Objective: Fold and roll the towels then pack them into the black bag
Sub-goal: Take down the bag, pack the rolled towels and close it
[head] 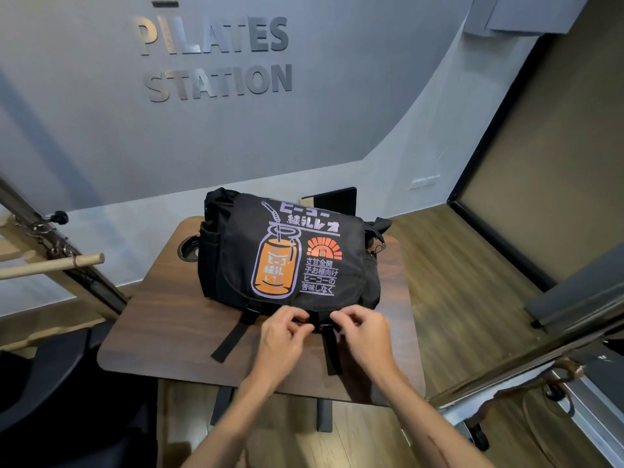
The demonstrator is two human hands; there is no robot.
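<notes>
Both hands, left (282, 332) and right (363, 332), pinch the buckle (319, 324) at lower centre; the black bag (290, 255) looks soft, floppy, best gripped by its straps.

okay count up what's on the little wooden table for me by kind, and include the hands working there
Black bag with its flap down: 1
Loose black straps hanging from the bag's front: 2 (left strap, right strap)
Hands at the bag's front edge: 2 (left hand, right hand)
Towels in view: 0
Total: 5
</notes>
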